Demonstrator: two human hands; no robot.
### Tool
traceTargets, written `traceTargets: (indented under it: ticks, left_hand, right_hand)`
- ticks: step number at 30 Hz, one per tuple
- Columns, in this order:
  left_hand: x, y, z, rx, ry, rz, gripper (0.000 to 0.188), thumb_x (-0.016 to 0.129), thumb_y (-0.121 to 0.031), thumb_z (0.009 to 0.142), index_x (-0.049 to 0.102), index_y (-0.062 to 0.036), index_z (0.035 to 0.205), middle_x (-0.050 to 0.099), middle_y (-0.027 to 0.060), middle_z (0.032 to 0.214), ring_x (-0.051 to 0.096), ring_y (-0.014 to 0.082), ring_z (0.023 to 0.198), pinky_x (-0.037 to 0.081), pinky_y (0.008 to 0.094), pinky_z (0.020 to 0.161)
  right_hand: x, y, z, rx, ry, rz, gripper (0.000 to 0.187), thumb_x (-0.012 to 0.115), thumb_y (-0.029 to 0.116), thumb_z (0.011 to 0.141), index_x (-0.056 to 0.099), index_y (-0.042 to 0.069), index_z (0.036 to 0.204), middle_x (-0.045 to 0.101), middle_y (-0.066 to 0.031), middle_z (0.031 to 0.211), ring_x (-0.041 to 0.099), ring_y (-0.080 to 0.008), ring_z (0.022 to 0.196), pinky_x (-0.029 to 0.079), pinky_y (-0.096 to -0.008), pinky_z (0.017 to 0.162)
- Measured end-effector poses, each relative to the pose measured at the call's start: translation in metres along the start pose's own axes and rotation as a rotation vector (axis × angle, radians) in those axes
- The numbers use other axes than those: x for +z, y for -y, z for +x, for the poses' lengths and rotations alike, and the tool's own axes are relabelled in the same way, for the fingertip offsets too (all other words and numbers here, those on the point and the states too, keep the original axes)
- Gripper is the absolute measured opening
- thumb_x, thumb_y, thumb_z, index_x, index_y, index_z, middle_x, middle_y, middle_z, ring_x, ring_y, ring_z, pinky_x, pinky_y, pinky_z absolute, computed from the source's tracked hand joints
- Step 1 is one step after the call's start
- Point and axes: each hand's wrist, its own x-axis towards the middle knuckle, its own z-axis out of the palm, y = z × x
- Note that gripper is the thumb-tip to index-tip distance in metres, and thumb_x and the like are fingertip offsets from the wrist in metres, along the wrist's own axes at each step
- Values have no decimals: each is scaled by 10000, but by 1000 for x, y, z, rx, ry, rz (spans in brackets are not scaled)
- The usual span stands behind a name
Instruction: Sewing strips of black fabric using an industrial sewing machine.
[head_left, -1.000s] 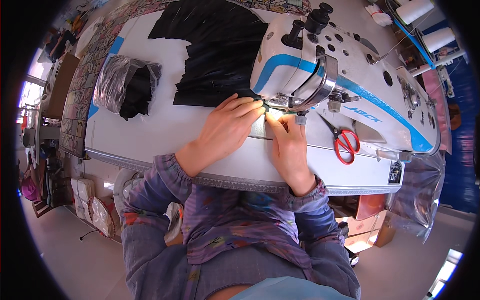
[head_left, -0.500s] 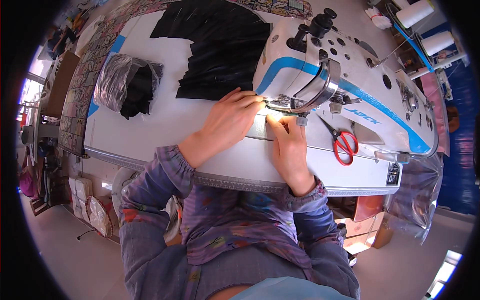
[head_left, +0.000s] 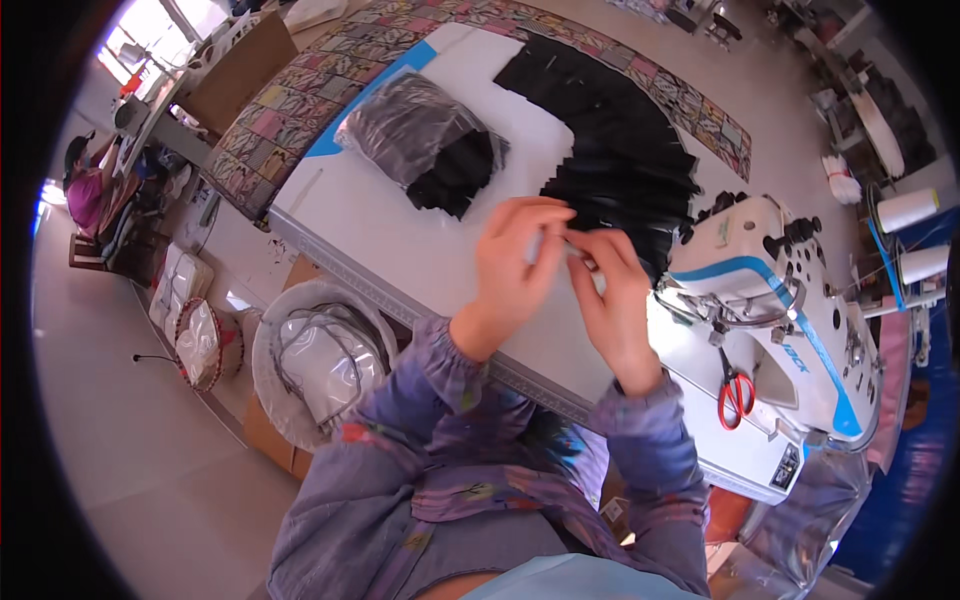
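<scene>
My left hand (head_left: 512,268) and my right hand (head_left: 612,295) meet above the white sewing table (head_left: 400,235), fingertips pinched close together. What they hold, if anything, is too small or hidden to make out. Just beyond them lies gathered black fabric (head_left: 625,150), spread in a wide curve across the table. The white and blue sewing machine (head_left: 745,262) stands to the right of my hands, its lamp lighting the plate below the needle. Left of my hands rests a clear plastic bag (head_left: 400,120) with black cloth pieces (head_left: 455,170) showing at its opening.
Red-handled scissors (head_left: 737,400) lie by the machine's base. White thread cones (head_left: 908,210) stand at the far right. A plastic-lined basket (head_left: 325,360) sits below the table's left front edge. At the far left, a person in pink (head_left: 92,195) sits at another table.
Both hands have left the machine's needle area and come together to its left, over the table. My view has turned left, showing more of the basket and the room.
</scene>
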Motion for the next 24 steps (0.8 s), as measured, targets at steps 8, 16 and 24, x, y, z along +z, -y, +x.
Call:
traceTargets:
  ticks: [8,16,24]
  left_hand:
    - [-78,29,-31,-409,-549,-306,190,464,-69,1147,649,-28,1147,577,3,911,519,80,798,440,262,742]
    - [-81,37,-37,-477,-441,-251,187,464,-77,1164,644,-30,1186,641,31,1072,584,98,901,486,266,845]
    - [-73,38,-30,-462,-445,-255,179,492,-82,1172,654,-16,1206,680,76,1226,616,120,1063,503,301,1004]
  right_hand:
    - [121,5,89,-216,65,-103,282,814,178,956,721,9,1163,699,-149,1076,710,-355,984,588,-452,842]
    - [147,4,113,-79,141,-276,252,812,237,955,719,17,1035,715,-152,994,714,-370,935,561,-492,809]
    - [86,16,101,153,177,-15,240,762,208,1024,690,-21,1025,701,-147,839,657,-206,679,549,-374,656]
